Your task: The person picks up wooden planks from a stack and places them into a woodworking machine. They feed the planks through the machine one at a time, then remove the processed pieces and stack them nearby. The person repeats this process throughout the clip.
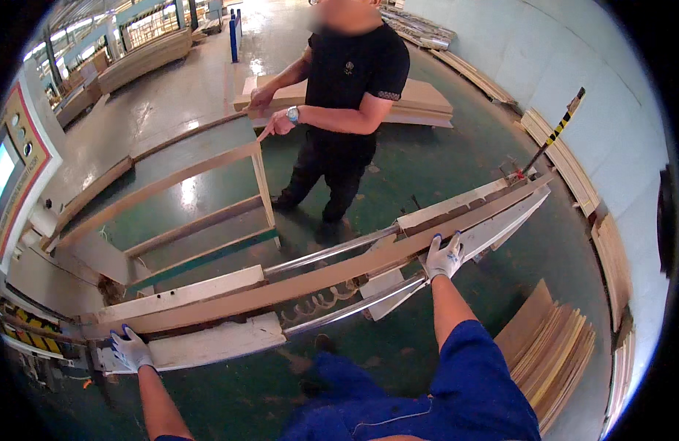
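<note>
A long, narrow brown board (317, 272) lies across the machine's bed from the left end to the far right. My left hand (132, 349), in a white glove with blue fingertips, is at the board's near edge by the machine's left end, fingers spread. Farther right, my right hand (444, 259), gloved alike, rests with fingers apart on the board's near edge. Beneath the board are white support plates (218, 342) and shiny metal rails (354, 303). A coiled hose (321, 303) hangs between the supports.
Across the machine a person in black (347, 88) stands with both hands at a wooden frame rack (185, 173). A control panel (12, 169) with a lit screen is at left. Stacked boards (549, 353) lie at lower right. A striped post (556, 132) rises at the bed's far end.
</note>
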The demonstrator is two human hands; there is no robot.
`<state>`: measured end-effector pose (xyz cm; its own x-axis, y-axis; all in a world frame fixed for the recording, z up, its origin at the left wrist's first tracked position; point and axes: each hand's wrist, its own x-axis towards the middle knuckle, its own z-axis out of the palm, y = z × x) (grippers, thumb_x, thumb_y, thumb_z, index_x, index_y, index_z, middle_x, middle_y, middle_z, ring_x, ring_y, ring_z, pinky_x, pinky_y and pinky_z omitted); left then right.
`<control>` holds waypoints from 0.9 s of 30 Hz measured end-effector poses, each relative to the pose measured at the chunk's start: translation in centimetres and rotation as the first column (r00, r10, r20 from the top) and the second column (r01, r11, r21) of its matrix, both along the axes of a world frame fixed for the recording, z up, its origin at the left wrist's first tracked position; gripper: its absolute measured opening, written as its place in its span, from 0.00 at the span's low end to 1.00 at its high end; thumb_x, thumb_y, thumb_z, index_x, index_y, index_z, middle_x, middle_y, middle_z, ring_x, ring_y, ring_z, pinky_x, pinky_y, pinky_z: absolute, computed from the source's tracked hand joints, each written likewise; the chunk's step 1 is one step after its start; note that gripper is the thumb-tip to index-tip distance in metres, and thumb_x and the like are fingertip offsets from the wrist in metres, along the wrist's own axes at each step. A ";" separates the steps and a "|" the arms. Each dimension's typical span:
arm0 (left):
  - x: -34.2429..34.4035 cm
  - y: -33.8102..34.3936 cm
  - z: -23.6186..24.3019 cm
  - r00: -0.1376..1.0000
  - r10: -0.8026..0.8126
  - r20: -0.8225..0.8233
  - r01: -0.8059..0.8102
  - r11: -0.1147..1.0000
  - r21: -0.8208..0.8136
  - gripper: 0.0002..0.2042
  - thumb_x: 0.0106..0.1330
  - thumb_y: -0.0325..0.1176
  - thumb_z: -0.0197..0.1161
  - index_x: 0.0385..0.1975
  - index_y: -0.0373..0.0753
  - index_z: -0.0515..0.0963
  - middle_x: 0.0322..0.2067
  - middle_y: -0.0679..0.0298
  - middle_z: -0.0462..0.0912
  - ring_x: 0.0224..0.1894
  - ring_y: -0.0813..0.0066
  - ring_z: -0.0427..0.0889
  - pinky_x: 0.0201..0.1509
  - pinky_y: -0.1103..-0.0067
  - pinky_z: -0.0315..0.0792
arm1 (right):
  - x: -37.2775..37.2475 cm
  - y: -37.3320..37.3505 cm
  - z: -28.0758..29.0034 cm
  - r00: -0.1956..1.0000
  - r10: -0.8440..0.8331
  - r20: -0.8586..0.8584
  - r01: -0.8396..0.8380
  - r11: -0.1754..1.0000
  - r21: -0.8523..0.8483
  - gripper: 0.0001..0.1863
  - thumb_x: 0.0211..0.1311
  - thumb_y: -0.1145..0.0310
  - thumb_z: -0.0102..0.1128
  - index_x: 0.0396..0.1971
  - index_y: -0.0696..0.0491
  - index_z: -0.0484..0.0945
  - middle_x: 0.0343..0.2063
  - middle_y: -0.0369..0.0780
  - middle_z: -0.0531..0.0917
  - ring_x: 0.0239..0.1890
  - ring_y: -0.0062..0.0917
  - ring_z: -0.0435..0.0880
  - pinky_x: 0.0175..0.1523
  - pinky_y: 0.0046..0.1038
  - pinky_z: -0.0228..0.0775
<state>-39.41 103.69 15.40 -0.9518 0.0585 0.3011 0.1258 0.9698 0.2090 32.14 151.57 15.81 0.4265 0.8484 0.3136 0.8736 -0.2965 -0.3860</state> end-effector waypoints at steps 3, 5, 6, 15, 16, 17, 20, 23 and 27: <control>-1.9 -0.4 0.1 0.998 -0.027 -0.051 0.026 0.999 -0.024 0.35 0.79 0.58 0.51 0.74 0.36 0.67 0.70 0.44 0.72 0.72 0.45 0.69 0.76 0.55 0.62 | -1.0 0.1 -0.2 1.000 -0.005 -0.012 0.006 1.000 0.008 0.45 0.72 0.41 0.55 0.78 0.56 0.59 0.70 0.53 0.74 0.74 0.54 0.66 0.80 0.51 0.50; -1.8 -1.3 -0.6 1.000 0.008 -0.003 -0.009 0.994 -0.105 0.35 0.79 0.58 0.51 0.75 0.36 0.66 0.69 0.46 0.74 0.72 0.45 0.70 0.76 0.55 0.62 | -0.9 0.1 -0.3 1.000 0.000 -0.002 0.000 1.000 0.020 0.44 0.72 0.41 0.55 0.77 0.56 0.60 0.69 0.53 0.75 0.73 0.54 0.67 0.80 0.51 0.51; -1.5 -1.0 -0.6 1.000 0.012 -0.004 -0.012 0.996 -0.085 0.34 0.79 0.57 0.51 0.74 0.37 0.67 0.70 0.48 0.74 0.72 0.46 0.69 0.76 0.56 0.62 | -0.9 0.0 -0.2 1.000 -0.006 0.018 0.006 0.999 0.039 0.44 0.71 0.42 0.56 0.77 0.56 0.61 0.68 0.53 0.76 0.72 0.54 0.68 0.79 0.51 0.52; -2.3 -0.7 -0.8 0.999 0.046 0.019 -0.044 0.996 -0.076 0.35 0.80 0.59 0.49 0.76 0.38 0.66 0.71 0.50 0.72 0.74 0.48 0.67 0.79 0.57 0.57 | -0.4 0.7 -1.1 0.999 -0.011 0.033 0.009 0.998 0.066 0.44 0.70 0.42 0.56 0.75 0.58 0.63 0.67 0.53 0.77 0.72 0.53 0.69 0.78 0.52 0.54; -2.0 -0.4 -0.5 0.999 0.041 0.029 -0.039 0.997 -0.064 0.35 0.80 0.59 0.49 0.75 0.38 0.66 0.71 0.49 0.72 0.74 0.48 0.67 0.79 0.57 0.57 | -0.2 0.8 -1.4 0.999 -0.010 0.042 0.007 0.997 0.076 0.44 0.70 0.42 0.56 0.76 0.58 0.63 0.67 0.53 0.77 0.72 0.53 0.68 0.78 0.52 0.54; -1.6 0.0 -0.2 0.999 0.035 0.039 -0.033 0.998 -0.051 0.35 0.80 0.59 0.49 0.75 0.38 0.66 0.71 0.49 0.73 0.74 0.48 0.67 0.79 0.57 0.57 | 0.1 0.9 -1.6 0.999 -0.010 0.052 0.005 0.996 0.087 0.44 0.70 0.42 0.56 0.76 0.58 0.63 0.67 0.53 0.77 0.72 0.53 0.68 0.78 0.52 0.54; -2.0 -0.6 -0.6 0.999 0.037 0.022 -0.036 0.998 -0.041 0.35 0.79 0.60 0.50 0.75 0.38 0.66 0.71 0.49 0.73 0.75 0.48 0.67 0.79 0.58 0.57 | 0.0 1.0 -1.7 0.999 -0.005 0.052 0.000 0.996 0.093 0.44 0.71 0.42 0.55 0.76 0.57 0.62 0.68 0.53 0.76 0.72 0.53 0.68 0.78 0.51 0.54; -1.8 -0.5 -0.6 0.999 0.027 0.019 -0.026 0.999 -0.027 0.35 0.79 0.59 0.50 0.75 0.38 0.66 0.71 0.49 0.73 0.74 0.47 0.67 0.79 0.57 0.58 | -0.3 0.8 -1.4 0.999 -0.018 0.046 0.014 0.997 0.078 0.44 0.71 0.41 0.55 0.77 0.57 0.62 0.68 0.53 0.76 0.72 0.53 0.68 0.78 0.51 0.54; -1.7 -0.4 -0.5 1.000 0.023 0.005 -0.022 0.999 -0.046 0.35 0.79 0.59 0.50 0.75 0.37 0.66 0.71 0.48 0.73 0.73 0.47 0.68 0.78 0.57 0.59 | -1.0 0.3 -0.4 1.000 -0.025 0.016 0.024 0.999 0.042 0.44 0.72 0.41 0.54 0.77 0.57 0.62 0.68 0.53 0.76 0.72 0.55 0.68 0.79 0.51 0.53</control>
<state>-41.15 103.24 14.85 -0.9547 0.0507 0.2934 0.1028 0.9809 0.1652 31.19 151.89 15.43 0.4413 0.8239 0.3556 0.8726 -0.3016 -0.3842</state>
